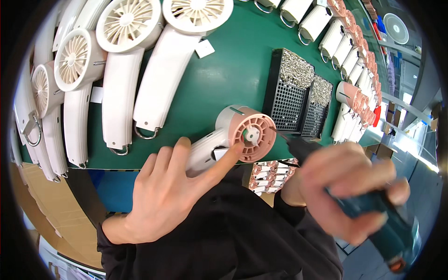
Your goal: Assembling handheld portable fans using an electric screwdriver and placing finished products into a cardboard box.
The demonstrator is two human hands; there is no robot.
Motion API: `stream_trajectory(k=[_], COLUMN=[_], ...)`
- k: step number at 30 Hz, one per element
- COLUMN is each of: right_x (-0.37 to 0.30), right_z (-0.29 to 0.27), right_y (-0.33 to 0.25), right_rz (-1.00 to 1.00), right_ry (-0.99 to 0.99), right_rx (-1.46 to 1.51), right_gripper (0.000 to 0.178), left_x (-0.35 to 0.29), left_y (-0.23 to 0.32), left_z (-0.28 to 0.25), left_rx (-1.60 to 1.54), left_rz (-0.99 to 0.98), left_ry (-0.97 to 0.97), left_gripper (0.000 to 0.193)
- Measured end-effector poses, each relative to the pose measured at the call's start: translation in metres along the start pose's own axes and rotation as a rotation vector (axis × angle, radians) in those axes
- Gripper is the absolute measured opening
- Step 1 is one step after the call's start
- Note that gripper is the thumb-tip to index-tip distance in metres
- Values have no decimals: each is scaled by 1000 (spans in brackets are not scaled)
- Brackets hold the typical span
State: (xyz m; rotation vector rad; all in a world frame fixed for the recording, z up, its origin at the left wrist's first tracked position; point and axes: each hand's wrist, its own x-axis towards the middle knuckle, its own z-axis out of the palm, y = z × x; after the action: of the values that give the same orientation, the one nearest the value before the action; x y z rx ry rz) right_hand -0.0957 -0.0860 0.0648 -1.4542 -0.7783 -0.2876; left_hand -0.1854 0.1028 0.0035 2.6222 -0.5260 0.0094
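Observation:
A white handheld fan (pixel 205 148) with an open pink head lies on the green work table, in front of me. My left hand (pixel 161 193) grips its handle, with the thumb stretched onto the pink head's lower edge. My right hand (pixel 345 184) is wrapped round a dark teal electric screwdriver (pixel 394 233), slightly blurred. The screwdriver's thin bit points at the right rim of the fan head; whether it touches cannot be made out. Just beyond the bit stands a black screw tray (pixel 268 93) with two perforated sections, small silver screws heaped at their far ends.
Several white fans (pixel 123 93) with round grilles and metal loops lie along the left. Another row of pink-headed fans (pixel 345 93) curves along the right edge. A small white square (pixel 204 48) lies on the table (pixel 219 70). Below the near edge sits a box of fan parts (pixel 270 177).

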Motion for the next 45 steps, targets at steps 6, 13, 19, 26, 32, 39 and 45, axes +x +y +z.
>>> stream_trajectory(k=[6, 13, 19, 26, 32, 39, 45], right_x=[-13, -32, -37, -35, -28, -7, -6], right_z=[-21, -35, -38, -33, -31, -2, 20], right_y=[-6, 9, 14, 10, -3, -33, -28], right_rz=[0, 74, 92, 132, 21, 47, 52], right_ry=[397, 574, 528, 424, 514, 274, 210], right_rx=[-101, -94, -21, -210, -99, 120, 87], right_gripper=[26, 23, 21, 20, 29, 34, 35], left_x=[0, 3, 4, 2, 2, 0, 0], left_y=[4, 11, 10, 7, 6, 2, 5], left_z=[-2, -2, 1, 1, 1, 3, -3], left_rx=[-28, -45, -25, -34, -54, -36, -96], left_rz=[-23, -69, -60, -46, -32, 9, -36], left_ry=[-16, -11, 19, 46, 48, 96, 33], left_gripper=[73, 66, 63, 65, 69, 68, 58])
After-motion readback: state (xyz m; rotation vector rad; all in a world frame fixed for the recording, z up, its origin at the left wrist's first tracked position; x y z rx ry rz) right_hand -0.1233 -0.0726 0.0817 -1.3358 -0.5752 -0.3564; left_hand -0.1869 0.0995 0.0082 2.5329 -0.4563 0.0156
